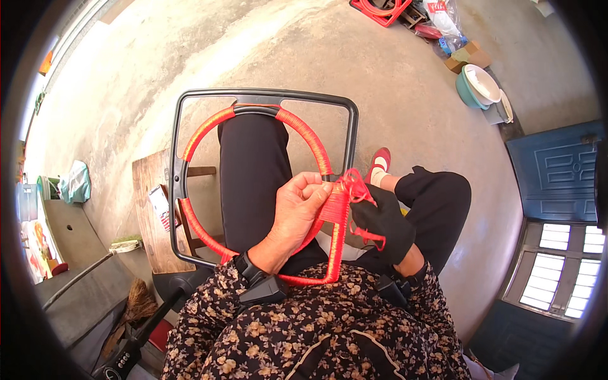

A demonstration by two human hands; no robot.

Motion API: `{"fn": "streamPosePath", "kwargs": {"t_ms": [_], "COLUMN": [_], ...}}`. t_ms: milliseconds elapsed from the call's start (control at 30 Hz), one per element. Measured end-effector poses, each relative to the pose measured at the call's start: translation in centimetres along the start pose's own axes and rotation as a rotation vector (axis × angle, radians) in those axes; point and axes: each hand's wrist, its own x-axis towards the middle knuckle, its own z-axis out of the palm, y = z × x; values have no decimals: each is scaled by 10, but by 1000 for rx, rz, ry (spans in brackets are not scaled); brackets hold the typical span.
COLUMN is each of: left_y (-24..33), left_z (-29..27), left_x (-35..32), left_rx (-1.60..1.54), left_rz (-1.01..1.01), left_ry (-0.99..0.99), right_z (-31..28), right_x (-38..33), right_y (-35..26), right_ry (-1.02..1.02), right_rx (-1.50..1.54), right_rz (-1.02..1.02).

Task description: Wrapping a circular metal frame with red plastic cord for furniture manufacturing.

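Observation:
A black square frame with a round inner ring (266, 95) rests across my lap. Shiny red strip (310, 140) is wound tightly round most of the ring and the frame's near right corner; the far and left bars show bare black. My bare left hand (296, 214) pinches the wrapped right side between thumb and fingers. Just right of it, my right hand (391, 223), in a black glove, is closed round a loose, looped bundle of red strip (356, 188). A tail of strip hangs out below its fingers. The glove hides part of the bundle.
A wooden bench (147, 190) with a small packet (159, 206) on it stands left of my leg. A broom (140, 301) lies lower left. Basins (474, 88), a cardboard box (468, 57) and another red-wound frame (382, 9) sit far right. A blue door (557, 171) is at right.

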Motion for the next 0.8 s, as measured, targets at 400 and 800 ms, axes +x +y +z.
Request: {"fn": "streamPosePath", "kwargs": {"t_ms": [400,800], "left_y": [4,-8], "left_z": [4,0], "left_x": [1,4], "left_rx": [13,243], "left_rz": [-94,178], "left_ry": [62,170], "right_z": [-53,-3], "right_x": [-36,48], "right_y": [-6,35], "right_ry": [-86,225], "right_rx": [-111,214], "right_rz": [33,-48]}}
